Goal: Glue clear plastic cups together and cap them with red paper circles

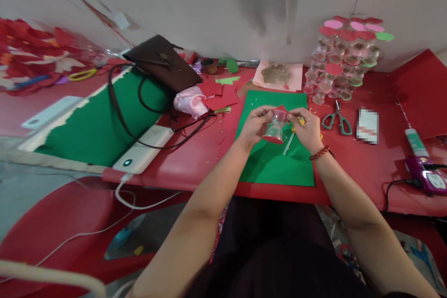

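Note:
Above a green sheet (275, 167) I hold a clear, hourglass-shaped plastic piece (276, 130), like two small cups joined at their narrow ends. A red paper disc (273, 139) covers its lower end, and red paper (281, 108) lies at its upper end. My left hand (256, 125) grips the upper left side with bent fingers. On the other side, my right hand (306, 125) pinches the upper edge near the red paper. Partly hidden behind that hand, a yellow tool (298, 124), perhaps a glue gun, rests beside a clear stick (289, 143).
Grey-handled scissors (337, 120) lie right of the sheet. A stack of similar plastic pieces (326, 74) stands by the wall. At left are a brown bag (167, 63) and a white power bank (143, 149) with a cable. A purple device (428, 174) sits far right.

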`<state>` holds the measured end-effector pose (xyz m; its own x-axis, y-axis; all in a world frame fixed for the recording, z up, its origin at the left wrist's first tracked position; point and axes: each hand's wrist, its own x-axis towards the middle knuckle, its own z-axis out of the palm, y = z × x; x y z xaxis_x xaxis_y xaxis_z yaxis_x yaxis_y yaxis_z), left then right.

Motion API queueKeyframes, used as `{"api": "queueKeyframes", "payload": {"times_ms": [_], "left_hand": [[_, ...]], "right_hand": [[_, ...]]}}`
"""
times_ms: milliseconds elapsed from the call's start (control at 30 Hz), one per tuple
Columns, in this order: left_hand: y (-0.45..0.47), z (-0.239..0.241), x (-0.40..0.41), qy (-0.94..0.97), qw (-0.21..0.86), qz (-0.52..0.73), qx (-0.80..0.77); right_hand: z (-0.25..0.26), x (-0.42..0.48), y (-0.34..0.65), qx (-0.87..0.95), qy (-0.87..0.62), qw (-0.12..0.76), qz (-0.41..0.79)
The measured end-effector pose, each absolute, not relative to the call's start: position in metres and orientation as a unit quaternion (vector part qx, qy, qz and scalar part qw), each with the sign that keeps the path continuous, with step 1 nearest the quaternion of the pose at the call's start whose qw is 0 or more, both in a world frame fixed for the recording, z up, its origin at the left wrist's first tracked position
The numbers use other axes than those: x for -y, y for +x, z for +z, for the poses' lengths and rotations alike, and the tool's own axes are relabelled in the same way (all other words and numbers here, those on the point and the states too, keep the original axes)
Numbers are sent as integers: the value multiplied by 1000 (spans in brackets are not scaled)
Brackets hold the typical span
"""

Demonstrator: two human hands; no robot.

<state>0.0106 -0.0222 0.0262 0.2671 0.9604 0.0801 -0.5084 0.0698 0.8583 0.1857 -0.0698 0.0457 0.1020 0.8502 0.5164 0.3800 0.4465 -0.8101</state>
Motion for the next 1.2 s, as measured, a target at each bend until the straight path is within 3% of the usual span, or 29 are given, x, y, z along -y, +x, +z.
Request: {"api": "queueKeyframes", "payload": {"times_ms": [567,1033,1200], "left_hand": [[15,28,26,472,655,521,-277],[12,21,19,414,660,556,-288],[10,20,17,399,686,553,-253]], "right_hand": [[45,69,186,627,-520,547,194],[40,62,186,602,-480,566,294],[40,64,189,596,-497,587,230]]}}
